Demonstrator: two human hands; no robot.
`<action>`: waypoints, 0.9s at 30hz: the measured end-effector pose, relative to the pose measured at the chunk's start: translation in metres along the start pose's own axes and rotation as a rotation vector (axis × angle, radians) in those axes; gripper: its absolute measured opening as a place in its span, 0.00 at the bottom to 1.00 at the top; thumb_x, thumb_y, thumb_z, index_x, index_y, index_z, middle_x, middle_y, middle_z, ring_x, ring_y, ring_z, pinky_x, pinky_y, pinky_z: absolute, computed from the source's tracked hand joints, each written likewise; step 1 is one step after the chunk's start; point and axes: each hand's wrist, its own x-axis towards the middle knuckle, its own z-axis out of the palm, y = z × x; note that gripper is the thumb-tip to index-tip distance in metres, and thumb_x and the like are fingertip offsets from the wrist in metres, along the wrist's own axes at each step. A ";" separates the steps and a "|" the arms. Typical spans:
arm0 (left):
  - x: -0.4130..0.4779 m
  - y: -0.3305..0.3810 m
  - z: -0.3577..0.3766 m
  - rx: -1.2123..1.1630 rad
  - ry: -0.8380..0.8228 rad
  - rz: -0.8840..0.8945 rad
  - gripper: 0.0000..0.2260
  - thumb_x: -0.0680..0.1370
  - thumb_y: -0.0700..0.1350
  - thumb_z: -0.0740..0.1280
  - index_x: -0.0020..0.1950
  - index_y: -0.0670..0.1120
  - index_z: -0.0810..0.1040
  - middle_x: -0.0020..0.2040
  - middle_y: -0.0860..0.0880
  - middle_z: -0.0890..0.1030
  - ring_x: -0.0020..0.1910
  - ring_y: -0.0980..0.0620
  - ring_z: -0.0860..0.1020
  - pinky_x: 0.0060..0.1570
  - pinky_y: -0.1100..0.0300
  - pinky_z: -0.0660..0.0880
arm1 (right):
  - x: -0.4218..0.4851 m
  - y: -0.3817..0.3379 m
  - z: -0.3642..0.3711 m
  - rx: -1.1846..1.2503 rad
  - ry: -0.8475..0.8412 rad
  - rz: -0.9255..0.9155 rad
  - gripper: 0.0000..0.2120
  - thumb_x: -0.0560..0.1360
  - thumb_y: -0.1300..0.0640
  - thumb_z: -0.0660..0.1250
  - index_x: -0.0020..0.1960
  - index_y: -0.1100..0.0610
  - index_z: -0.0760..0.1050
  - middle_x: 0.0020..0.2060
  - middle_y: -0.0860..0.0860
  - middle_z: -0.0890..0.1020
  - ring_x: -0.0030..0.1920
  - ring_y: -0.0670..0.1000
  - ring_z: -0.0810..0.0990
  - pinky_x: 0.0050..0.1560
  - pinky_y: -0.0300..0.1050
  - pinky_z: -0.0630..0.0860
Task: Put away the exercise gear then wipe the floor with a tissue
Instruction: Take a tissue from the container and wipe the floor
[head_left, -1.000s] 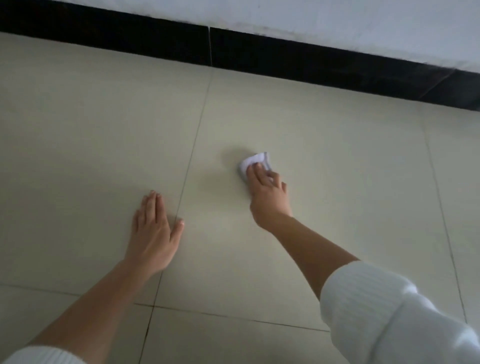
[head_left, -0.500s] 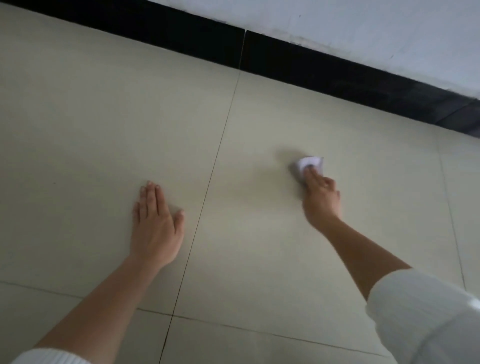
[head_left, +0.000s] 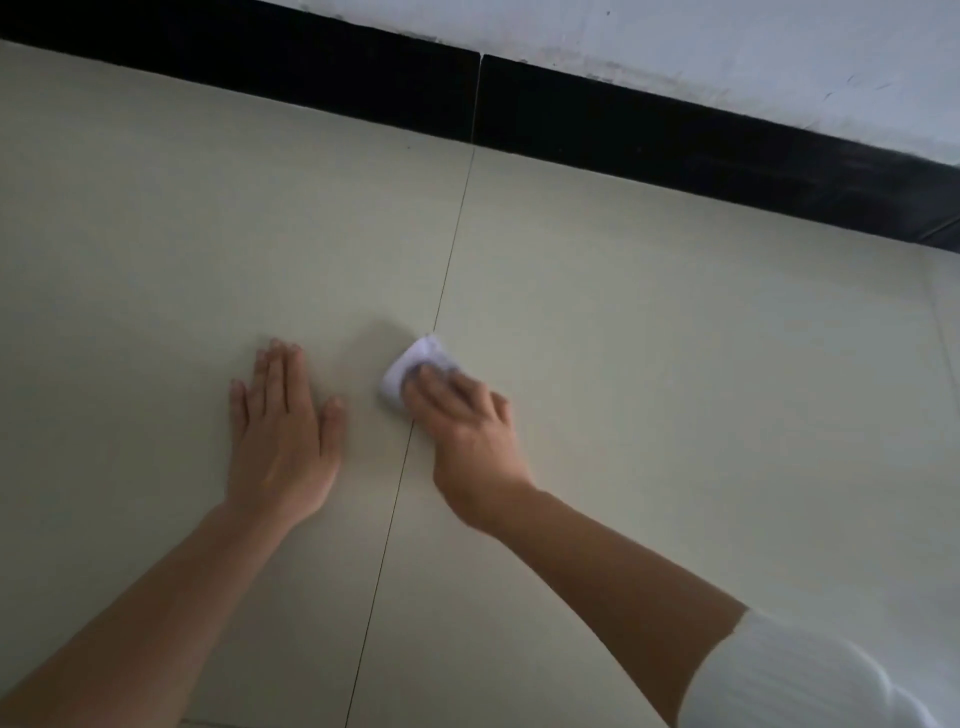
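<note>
I see the right hand (head_left: 470, 431), blurred, fingers pressing a crumpled white tissue (head_left: 410, 371) onto the floor (head_left: 675, 364) at a tile seam. Left hand (head_left: 283, 431) lies flat, fingers spread, holding nothing.

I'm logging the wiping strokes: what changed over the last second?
The right hand slid the tissue leftward across the floor, from the right tile onto the grout line, ending close to the left hand. It kept pressing the tissue throughout. The left hand stayed flat on the left tile.
</note>
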 end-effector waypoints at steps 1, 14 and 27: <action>0.009 -0.002 -0.001 0.006 -0.003 0.000 0.33 0.76 0.56 0.45 0.75 0.35 0.54 0.75 0.37 0.57 0.76 0.41 0.54 0.72 0.45 0.48 | -0.006 0.003 0.001 0.004 -0.078 -0.131 0.34 0.66 0.67 0.56 0.70 0.50 0.68 0.71 0.47 0.68 0.69 0.57 0.65 0.64 0.49 0.61; 0.042 0.009 -0.001 -0.009 -0.112 -0.068 0.38 0.74 0.61 0.42 0.75 0.35 0.42 0.76 0.36 0.42 0.76 0.42 0.40 0.73 0.51 0.38 | 0.060 0.180 -0.105 -0.111 0.208 0.803 0.28 0.73 0.66 0.52 0.72 0.51 0.61 0.74 0.50 0.62 0.67 0.60 0.63 0.64 0.54 0.60; 0.046 0.006 -0.005 -0.034 -0.193 -0.070 0.42 0.72 0.63 0.38 0.75 0.33 0.45 0.75 0.32 0.46 0.76 0.37 0.44 0.73 0.46 0.44 | 0.083 0.046 -0.041 -0.039 -0.041 0.180 0.36 0.70 0.70 0.58 0.75 0.48 0.59 0.76 0.44 0.58 0.76 0.52 0.54 0.69 0.49 0.56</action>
